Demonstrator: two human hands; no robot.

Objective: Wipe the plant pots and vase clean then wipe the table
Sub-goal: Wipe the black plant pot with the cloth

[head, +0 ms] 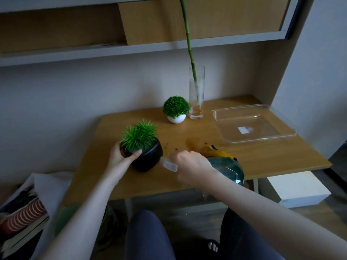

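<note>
While my left hand (123, 156) cups the black plant pot (148, 158) at the table's (262, 158) near-left, the spraying step is in hand.
Item: right hand (191, 166) closed around spray bottle (225, 168), nozzle aimed at pot. Next: fetch yellow cloth (216, 152); white pot (176, 119) and glass vase (196, 92) untouched.

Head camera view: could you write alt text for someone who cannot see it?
A seated person's left hand holds a black plant pot on a wooden table, while the right hand aims a spray bottle at it. Behind stand a white plant pot, a glass vase and a clear tray.
</note>
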